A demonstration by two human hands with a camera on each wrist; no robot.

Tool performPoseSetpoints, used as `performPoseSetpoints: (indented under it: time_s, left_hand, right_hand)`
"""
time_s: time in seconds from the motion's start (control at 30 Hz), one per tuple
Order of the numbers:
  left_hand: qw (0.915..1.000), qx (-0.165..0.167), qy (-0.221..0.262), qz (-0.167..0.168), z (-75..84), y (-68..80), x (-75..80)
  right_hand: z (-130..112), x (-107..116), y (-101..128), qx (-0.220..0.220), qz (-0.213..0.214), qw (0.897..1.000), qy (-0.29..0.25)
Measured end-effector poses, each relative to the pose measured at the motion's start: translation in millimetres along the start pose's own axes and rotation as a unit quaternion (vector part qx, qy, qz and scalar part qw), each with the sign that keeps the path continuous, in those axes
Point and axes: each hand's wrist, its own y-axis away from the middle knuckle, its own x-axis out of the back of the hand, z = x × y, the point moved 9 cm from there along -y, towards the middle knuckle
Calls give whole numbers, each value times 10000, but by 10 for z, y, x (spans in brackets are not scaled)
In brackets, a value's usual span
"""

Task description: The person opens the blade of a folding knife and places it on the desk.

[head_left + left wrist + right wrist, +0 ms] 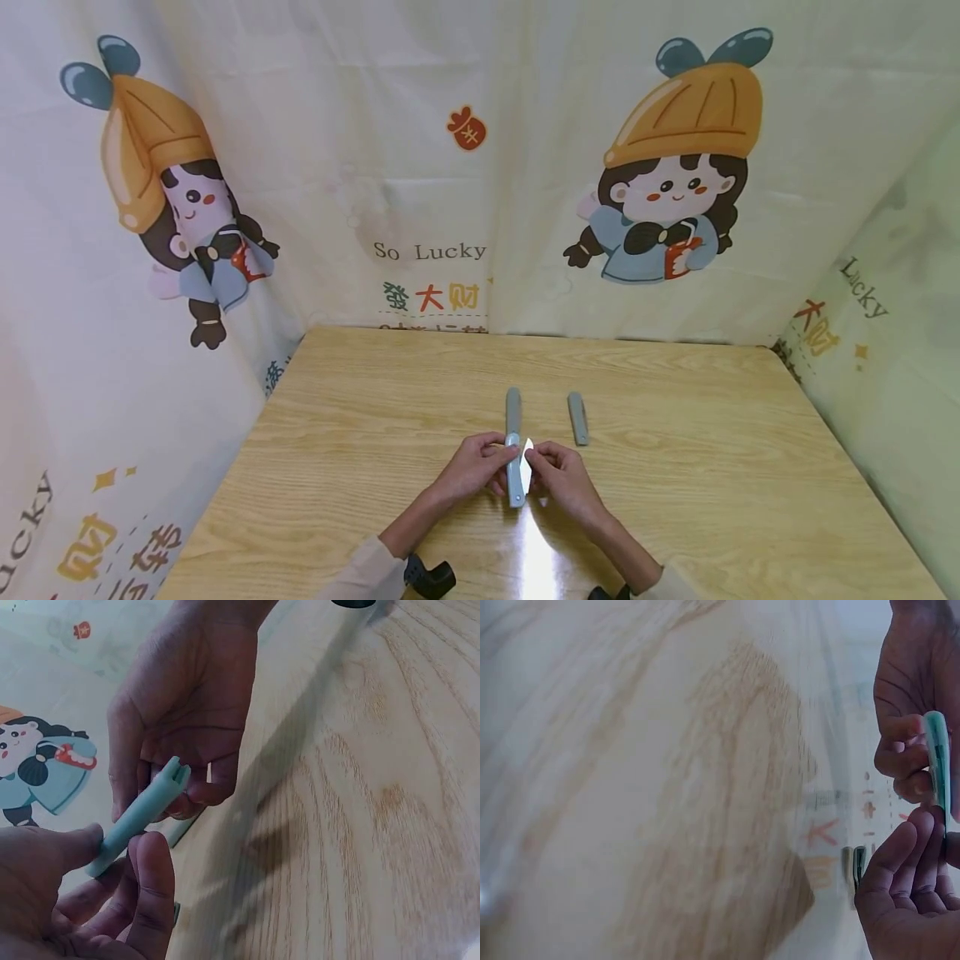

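Both hands meet over the middle of the wooden table. They hold a slim pale teal bar between them. My left hand pinches it from the left with thumb and fingers. My right hand grips it from the right, where a small white piece shows at its fingertips. The left wrist view shows the bar ending in a forked tip at the right hand, with the left hand below. In the right wrist view the bar stands on edge between the hands.
A grey bar lies on the table just beyond the hands, in line with the held one. A shorter grey piece lies to its right. Printed cloth walls close the table on three sides.
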Motion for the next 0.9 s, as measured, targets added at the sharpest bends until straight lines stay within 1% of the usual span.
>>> performPoseSetpoints:
  time_s: [0.13, 0.3, 0.53, 0.9]
  left_hand:
    - [9999, -50, 23, -93, 4, 9, -26]
    - [10000, 15, -39, -40, 16, 10, -29]
    - [9998, -64, -176, -54, 86, -9, -33]
    - [10000, 5, 0, 64, 40, -9, -19]
  right_hand:
    - [-10, -11, 24, -19, 15, 10000, 88]
    - [-16, -11, 33, -47, 17, 9999, 101]
    - [-45, -3, 12, 26, 25, 9999, 152]
    - [-30, -5, 12, 107, 100, 9996, 258]
